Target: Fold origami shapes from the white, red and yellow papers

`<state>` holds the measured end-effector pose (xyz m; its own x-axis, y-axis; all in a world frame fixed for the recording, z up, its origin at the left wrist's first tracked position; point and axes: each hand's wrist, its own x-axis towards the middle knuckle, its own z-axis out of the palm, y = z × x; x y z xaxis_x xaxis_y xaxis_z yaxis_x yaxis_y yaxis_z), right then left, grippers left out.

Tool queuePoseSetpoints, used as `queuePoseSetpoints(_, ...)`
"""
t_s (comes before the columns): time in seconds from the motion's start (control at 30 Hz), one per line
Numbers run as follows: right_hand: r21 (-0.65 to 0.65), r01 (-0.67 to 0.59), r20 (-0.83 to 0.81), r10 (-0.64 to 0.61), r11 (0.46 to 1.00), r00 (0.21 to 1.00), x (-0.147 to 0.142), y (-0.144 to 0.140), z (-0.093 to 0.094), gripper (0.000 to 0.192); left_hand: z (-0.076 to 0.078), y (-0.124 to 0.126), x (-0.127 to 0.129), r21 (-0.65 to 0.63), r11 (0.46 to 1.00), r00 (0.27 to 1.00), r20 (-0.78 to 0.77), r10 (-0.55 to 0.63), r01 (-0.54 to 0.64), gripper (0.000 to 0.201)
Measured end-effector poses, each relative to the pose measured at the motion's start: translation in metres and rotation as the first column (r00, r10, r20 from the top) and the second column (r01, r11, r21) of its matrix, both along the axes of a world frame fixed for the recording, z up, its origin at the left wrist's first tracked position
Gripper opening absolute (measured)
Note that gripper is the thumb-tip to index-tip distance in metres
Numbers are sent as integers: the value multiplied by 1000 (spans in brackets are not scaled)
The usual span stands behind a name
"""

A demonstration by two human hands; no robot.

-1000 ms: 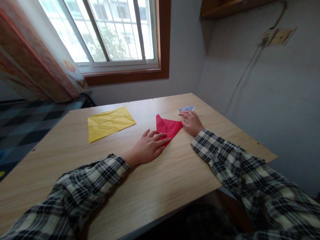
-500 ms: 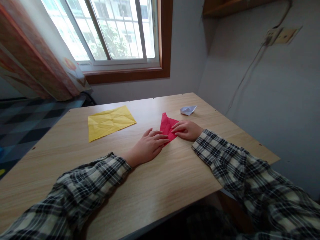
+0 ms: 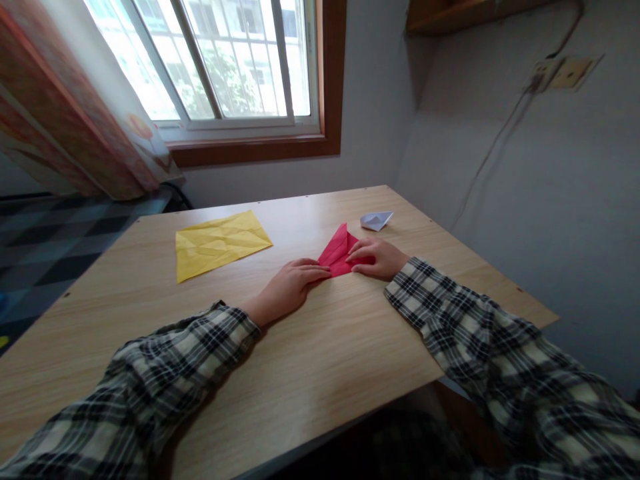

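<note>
A sheet of folded red paper [image 3: 341, 252] lies on the table between my hands, with a pointed corner toward the window. My left hand [image 3: 286, 288] holds its left corner, fingers together and fingertips on the paper. On the other side my right hand [image 3: 380, 259] grips the right part with bent fingers, which hide some of it. Just beyond the right hand sits a small white paper boat [image 3: 377, 221]. A creased yellow paper sheet [image 3: 223, 245] lies flat to the left of the red one.
The wooden table [image 3: 310, 373] stands under a barred window [image 3: 240, 67] with a brown frame. A patterned curtain [image 3: 65, 100] hangs at the left. On the right wall is a socket [image 3: 565, 73] with a cord running down, and a shelf [image 3: 450, 17] juts out above.
The red paper has turned clockwise, its upper point moving right. My left hand has shifted slightly up and left to its corner. My right hand has moved slightly right with it.
</note>
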<state>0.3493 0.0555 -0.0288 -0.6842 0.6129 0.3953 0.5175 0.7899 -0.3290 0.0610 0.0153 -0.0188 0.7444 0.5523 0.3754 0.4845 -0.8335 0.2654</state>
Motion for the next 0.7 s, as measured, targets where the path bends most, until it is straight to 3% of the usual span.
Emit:
queuePoseSetpoints(0.17,16,28,17,-28,999,999,1,-2,0,20,7,5,-5,-55,994,995,-26,-93,91,39)
queuePoseSetpoints(0.37,117,55,95,-66,992,993,-3,-8,4,20,9,-1,-4,-36,999,998,-62,-1,-1,33)
queuePoseSetpoints(0.7,341,-5,177,-59,940,982,-16,-16,3,25,8,1,-5,-20,992,990,-72,125,-126,26)
